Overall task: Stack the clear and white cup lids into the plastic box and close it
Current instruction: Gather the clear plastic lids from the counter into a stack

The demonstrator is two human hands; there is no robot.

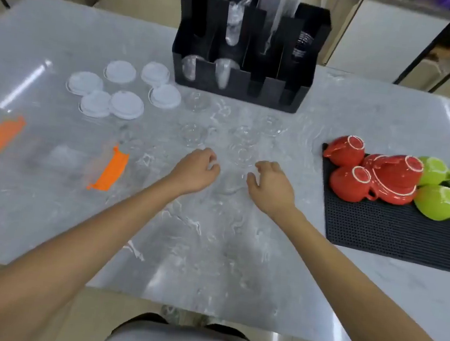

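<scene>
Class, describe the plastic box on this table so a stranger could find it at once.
Start at the black cup organiser at the table's far edge, then look to the near left. Left of the person's left hand lies the plastic box. Unlike the white lids beyond it, it is see-through with two orange clips.

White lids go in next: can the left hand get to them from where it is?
Probably yes. The white lids lie uncovered on the table, ahead and left of the left hand, with only bare tabletop between, though it may be holding a clear lid.
</scene>
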